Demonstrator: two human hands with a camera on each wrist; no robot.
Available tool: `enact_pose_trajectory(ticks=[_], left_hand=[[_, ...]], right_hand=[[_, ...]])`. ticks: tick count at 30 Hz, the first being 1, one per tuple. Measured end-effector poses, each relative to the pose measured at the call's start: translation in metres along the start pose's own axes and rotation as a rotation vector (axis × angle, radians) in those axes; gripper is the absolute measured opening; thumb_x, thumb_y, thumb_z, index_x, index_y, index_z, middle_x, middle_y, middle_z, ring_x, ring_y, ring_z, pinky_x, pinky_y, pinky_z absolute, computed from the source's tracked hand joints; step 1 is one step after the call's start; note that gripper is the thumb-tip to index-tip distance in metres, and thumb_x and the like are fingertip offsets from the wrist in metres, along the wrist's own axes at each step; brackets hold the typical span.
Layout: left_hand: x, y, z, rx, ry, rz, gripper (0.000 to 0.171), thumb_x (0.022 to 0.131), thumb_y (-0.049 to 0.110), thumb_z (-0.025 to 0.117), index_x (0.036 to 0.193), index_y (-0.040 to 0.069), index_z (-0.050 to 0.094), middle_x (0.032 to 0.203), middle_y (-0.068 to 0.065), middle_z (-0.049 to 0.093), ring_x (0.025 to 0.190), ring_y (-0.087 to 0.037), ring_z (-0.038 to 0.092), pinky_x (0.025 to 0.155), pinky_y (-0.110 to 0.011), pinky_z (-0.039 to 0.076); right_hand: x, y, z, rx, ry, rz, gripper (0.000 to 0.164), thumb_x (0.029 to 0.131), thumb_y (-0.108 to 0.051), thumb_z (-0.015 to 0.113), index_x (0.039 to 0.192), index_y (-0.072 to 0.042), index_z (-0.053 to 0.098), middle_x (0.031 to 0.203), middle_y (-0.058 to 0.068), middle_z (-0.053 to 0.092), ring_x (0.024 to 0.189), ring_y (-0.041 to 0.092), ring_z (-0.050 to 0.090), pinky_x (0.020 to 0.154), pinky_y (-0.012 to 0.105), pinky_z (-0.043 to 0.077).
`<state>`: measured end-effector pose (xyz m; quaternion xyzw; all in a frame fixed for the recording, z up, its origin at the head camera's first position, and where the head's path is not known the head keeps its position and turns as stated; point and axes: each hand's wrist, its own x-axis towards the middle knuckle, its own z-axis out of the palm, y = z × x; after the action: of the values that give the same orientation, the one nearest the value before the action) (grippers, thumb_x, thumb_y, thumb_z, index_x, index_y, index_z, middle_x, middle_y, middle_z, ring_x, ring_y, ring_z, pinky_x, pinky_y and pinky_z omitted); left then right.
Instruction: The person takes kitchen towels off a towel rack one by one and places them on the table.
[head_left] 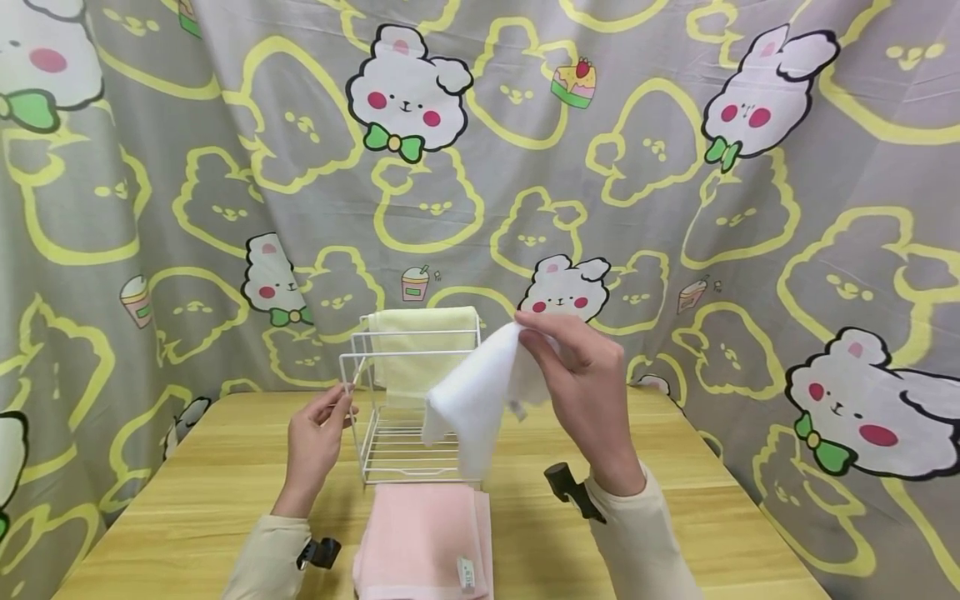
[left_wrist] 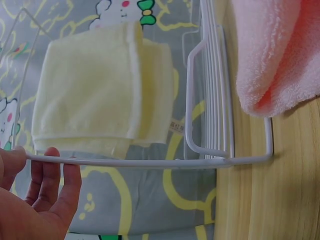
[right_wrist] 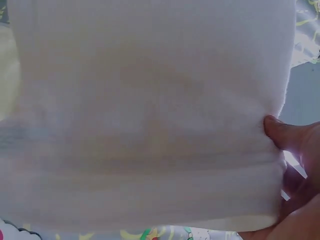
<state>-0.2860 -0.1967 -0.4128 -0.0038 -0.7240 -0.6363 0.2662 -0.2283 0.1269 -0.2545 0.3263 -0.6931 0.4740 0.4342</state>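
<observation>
Right hand: the right hand (head_left: pixel 588 383) pinches the white towel (head_left: pixel 472 387) at its upper edge, thumb against fingers; the right wrist view shows the thumb pressed on the cloth's edge.
White towel: hangs from the fingertips of that hand, dropping below them and out to the left of the palm, its folds loose and its lower end pointed down.
White towel and rack: in the head view the cloth covers the right part of the rack (left_wrist: pixel 135 163); whether it touches the wire is hard to tell from this angle.
Left hand: the left hand (head_left: pixel 317 446) grips the rack's front left upright between thumb and fingers, near the top, well apart from the white towel.
Rack: white wire, standing on the desk (head_left: pixel 225 467), with rails above and a barred shelf low down.
Yellow towel: the yellow towel (head_left: pixel 431 375) is draped over the rack toward the back, behind the white one.
Pink towel: the pink towel (head_left: pixel 420 533) lies folded on the desk just in front of the rack, between the two forearms, a small label (head_left: pixel 466 574) at its near right corner.
Backdrop: a grey curtain (head_left: pixel 630 204) with yellow outlines and white cartoon animals.
</observation>
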Motion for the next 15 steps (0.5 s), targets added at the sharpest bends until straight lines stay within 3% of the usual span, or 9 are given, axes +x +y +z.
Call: enact_pose_trajectory(ticks=[4,15], left_hand=[[-0.001,0.000,0.000,-0.001,0.002,-0.002,0.033,0.103,0.015,0.063,0.132,0.000,0.067,0.096,0.028,0.067,0.083,0.002,0.067,0.078,-0.015,0.062],[-0.001,0.001,0.001,0.002,0.003,-0.006,0.032,0.103,0.014,0.064,0.131,0.000,0.067,0.096,0.027,0.067,0.084,0.002,0.068,0.079,-0.016,0.063]], right_hand=[[-0.009,0.007,-0.005,-0.056,-0.047,0.035,0.022,0.088,-0.003,0.080,0.108,-0.011,0.081,0.102,0.000,0.078,0.093,0.010,0.071,0.079,0.014,0.058],[-0.038,0.034,-0.015,-0.112,-0.122,0.127,0.024,0.087,-0.003,0.080,0.109,-0.013,0.081,0.105,0.000,0.078,0.100,0.014,0.073,0.090,0.011,0.057]])
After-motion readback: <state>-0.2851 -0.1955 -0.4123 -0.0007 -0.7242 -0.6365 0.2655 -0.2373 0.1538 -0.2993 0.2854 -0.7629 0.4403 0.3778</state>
